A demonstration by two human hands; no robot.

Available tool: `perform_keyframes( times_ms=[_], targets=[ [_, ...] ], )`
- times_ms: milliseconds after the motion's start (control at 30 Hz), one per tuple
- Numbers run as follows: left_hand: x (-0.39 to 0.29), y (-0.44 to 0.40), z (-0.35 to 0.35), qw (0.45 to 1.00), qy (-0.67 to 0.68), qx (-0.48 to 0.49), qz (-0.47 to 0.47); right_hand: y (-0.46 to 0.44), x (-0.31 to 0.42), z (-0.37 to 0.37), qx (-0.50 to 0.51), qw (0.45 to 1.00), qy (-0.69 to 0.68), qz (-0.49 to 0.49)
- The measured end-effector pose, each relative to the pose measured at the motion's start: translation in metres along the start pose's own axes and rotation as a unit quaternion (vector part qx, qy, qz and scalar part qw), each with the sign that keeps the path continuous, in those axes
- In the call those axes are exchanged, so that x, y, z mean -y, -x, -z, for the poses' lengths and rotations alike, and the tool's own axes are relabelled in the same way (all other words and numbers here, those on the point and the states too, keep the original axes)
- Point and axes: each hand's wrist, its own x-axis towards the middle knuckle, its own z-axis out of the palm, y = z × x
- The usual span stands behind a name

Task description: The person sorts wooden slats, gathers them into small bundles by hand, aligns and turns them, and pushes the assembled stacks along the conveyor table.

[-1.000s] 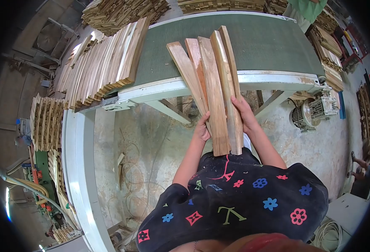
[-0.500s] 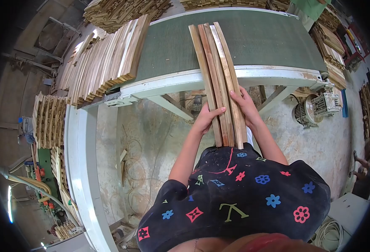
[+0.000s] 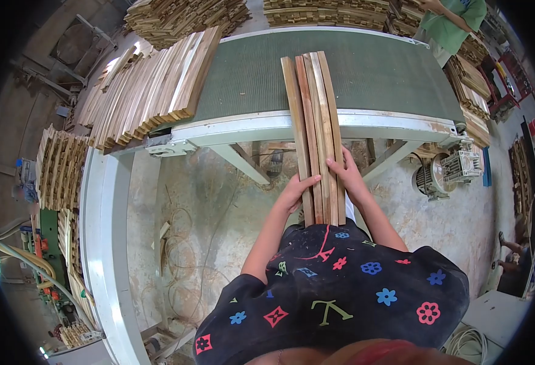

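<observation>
Several long wooden strips [image 3: 320,131] stand side by side as a bundle between my hands. Their near ends meet the front of my dark shirt, and their far part reaches over the edge of the green conveyor belt [image 3: 377,76]. My left hand [image 3: 296,190] is closed on the left side of the bundle, thumb across the top. On the right side my right hand [image 3: 348,175] grips it, thumb on top and fingers partly hidden behind the wood. Narrow gaps show between some strips.
A row of wooden strips [image 3: 152,91] lies on the left end of the conveyor. Stacked wood [image 3: 334,15] stands behind it. A motor [image 3: 434,176] sits under the right end. A person in a green shirt [image 3: 453,27] is at the far right. A white metal frame [image 3: 106,231] runs along my left.
The bundle and both hands sit slightly lower in view, as the whole scene has shifted. The far ends of the strips are closer together. Both hands keep their grip.
</observation>
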Motion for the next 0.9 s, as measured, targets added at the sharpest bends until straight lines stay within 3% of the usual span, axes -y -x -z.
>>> perform_keyframes(
  times_ms=[167, 267, 467, 567, 767, 900],
  targets=[
    [0.025, -0.005, 0.035, 0.962, 0.256, 0.086, 0.038, 0.01, -0.013, 0.0, -0.003, 0.999, 0.01, 0.034],
    [0.04, 0.002, 0.028, 0.991, 0.127, 0.021, 0.046, 0.015, -0.008, -0.004, -0.009, 0.999, 0.031, 0.028],
    [0.088, -0.012, 0.053, 0.966, 0.216, 0.079, 0.12, 0.014, -0.018, 0.002, -0.016, 0.999, -0.018, 0.045],
    [0.093, -0.014, 0.057, 0.96, 0.217, 0.142, 0.101, 0.012, -0.019, 0.003, -0.029, 0.999, 0.0, 0.046],
    [0.059, -0.012, 0.048, 0.948, 0.206, 0.166, 0.176, -0.003, -0.006, -0.002, -0.032, 0.998, 0.013, 0.058],
    [0.006, -0.011, 0.021, 0.978, 0.117, 0.144, 0.1, -0.021, 0.03, -0.01, -0.023, 1.0, -0.018, 0.009]
  ],
)
